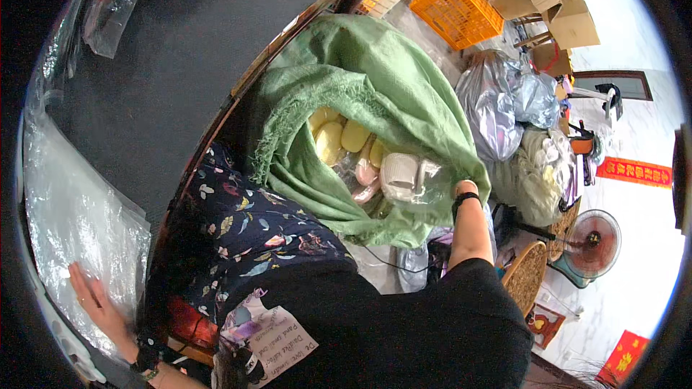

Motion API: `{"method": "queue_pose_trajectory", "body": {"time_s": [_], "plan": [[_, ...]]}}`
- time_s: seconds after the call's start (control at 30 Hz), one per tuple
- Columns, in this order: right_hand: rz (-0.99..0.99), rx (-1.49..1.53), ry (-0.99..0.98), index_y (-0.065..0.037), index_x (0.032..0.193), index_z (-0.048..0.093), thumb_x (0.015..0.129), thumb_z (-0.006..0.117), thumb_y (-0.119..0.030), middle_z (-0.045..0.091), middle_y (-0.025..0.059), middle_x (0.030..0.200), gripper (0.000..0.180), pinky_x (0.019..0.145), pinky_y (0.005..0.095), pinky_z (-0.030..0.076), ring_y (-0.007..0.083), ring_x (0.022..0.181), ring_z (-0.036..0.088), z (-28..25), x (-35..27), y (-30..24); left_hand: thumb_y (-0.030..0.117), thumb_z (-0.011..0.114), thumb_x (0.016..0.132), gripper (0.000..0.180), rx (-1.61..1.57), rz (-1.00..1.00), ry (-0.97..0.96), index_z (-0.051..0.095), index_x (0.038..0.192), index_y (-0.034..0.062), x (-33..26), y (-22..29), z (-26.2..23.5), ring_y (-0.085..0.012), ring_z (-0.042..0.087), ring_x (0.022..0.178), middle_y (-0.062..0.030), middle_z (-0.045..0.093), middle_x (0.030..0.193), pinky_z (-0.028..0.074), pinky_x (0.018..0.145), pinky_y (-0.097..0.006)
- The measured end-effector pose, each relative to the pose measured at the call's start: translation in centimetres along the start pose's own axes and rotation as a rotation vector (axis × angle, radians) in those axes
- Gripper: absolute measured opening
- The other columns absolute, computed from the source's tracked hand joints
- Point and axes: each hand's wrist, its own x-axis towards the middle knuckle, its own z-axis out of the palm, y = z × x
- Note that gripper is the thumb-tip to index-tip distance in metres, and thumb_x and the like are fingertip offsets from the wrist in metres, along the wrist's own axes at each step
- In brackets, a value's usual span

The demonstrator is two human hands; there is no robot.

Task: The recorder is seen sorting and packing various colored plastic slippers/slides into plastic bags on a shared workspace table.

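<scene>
My left hand lies spread and flat on a stack of clear plastic bags at the table's left side. My right hand, with a black wristband, is at the right rim of a large green cloth sack. Its fingers are hidden by the cloth, so its grip does not show. Inside the gaping sack lie slippers with yellow soles, a pink slipper and a white slipper in clear plastic.
A dark-topped table fills the upper left, with more clear plastic on it. Beyond the sack are an orange crate, cardboard boxes, stuffed grey plastic bags, a fan and a round brown seat.
</scene>
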Motion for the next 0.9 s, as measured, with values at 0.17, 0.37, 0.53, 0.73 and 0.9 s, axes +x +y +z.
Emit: {"method": "queue_pose_trajectory", "body": {"time_s": [0.17, 0.37, 0.53, 0.73, 0.9], "plan": [[0.124, 1.293, -0.142, -0.006, 0.114, 0.061, 0.086, 0.059, -0.041, 0.064, 0.0097, 0.1, 0.045, 0.075, 0.0388, 0.05, 0.0254, 0.084, 0.06, 4.5, 3.3, 0.6, 0.021, 0.041, 0.101, 0.046, -0.05, 0.027, -0.014, 0.04, 0.144, 0.0028, 0.0, -2.1, 2.6, -0.0298, 0.03, 0.14, -0.0145, 0.037, 0.15, 0.019, 0.115, -0.04], [-0.11, 0.489, 0.262, -0.01, 0.15, 0.022, 0.067, 0.077, -0.053, 0.033, 0.0302, 0.146, 0.108, 0.101, 0.0568, 0.038, 0.0444, 0.133, 0.037, 1.0, -7.8, -18.8, 0.021, 0.042, 0.101, 0.047, -0.049, 0.017, -0.027, 0.04, 0.143, -0.0001, -0.3, -2.5, -0.1, -0.0301, 0.03, 0.14, -0.0148, 0.038, 0.15, 0.02, 0.115, -0.04], [-0.399, 0.063, -0.01, -0.03, 0.153, -0.007, 0.051, 0.09, -0.047, 0.016, 0.027, 0.154, 0.141, 0.103, 0.0669, 0.03, 0.0529, 0.135, 0.027, -1.4, -12.4, -25.3, 0.02, 0.043, 0.101, 0.046, -0.025, 0.032, -0.017, 0.04, 0.143, -0.0002, -0.7, -2.5, -0.2, -0.0295, 0.031, 0.14, -0.0148, 0.039, 0.149, 0.02, 0.115, -0.039], [-0.47, -0.036, -0.074, -0.036, 0.153, 0.0, 0.082, 0.062, -0.007, 0.009, 0.0111, 0.16, 0.099, 0.108, 0.0562, 0.033, 0.0433, 0.141, 0.024, 7.2, -8.6, -25.6, 0.019, 0.042, 0.101, 0.045, -0.081, -0.027, -0.011, 0.041, 0.143, 0.001, -0.3, -0.6, 0.1, -0.028, 0.028, 0.142, -0.0131, 0.037, 0.15, 0.019, 0.116, -0.038], [-0.62, -0.233, -0.004, -0.04, 0.152, 0.006, 0.084, 0.058, -0.004, -0.004, 0.0102, 0.161, 0.093, 0.106, 0.0528, 0.037, 0.0393, 0.141, 0.028, 8.9, -9.1, -27.2, 0.019, 0.041, 0.101, 0.045, -0.073, -0.071, -0.006, 0.041, 0.142, 0.0017, -0.6, -1.1, -0.4, -0.0274, 0.028, 0.142, -0.0128, 0.038, 0.15, 0.019, 0.116, -0.038]]}}
